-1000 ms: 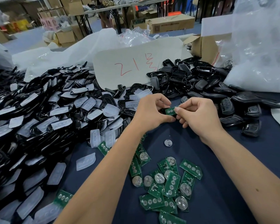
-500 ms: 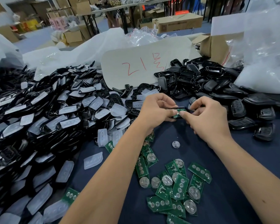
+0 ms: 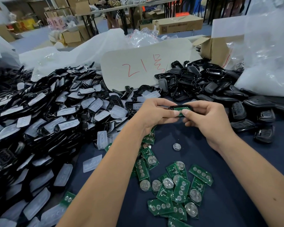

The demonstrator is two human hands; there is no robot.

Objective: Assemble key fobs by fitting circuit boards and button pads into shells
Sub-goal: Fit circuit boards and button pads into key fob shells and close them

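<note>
Pinching glossy black oblong shell (image 3: pixel 179 107), left hand (image 3: pixel 154 114), right hand (image 3: pixel 206 118), flat green board (image 3: pixel 179 111) inside

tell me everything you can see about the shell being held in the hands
The shell is a black, glossy, plastic-looking frame, long and rounded, held level above the blue table. A green board with round silver pads sits in its open side, facing the camera. The left hand grips its left end, thumb on the board; the right hand holds its right end, thumb also on the board. Its far side is hidden.
</note>
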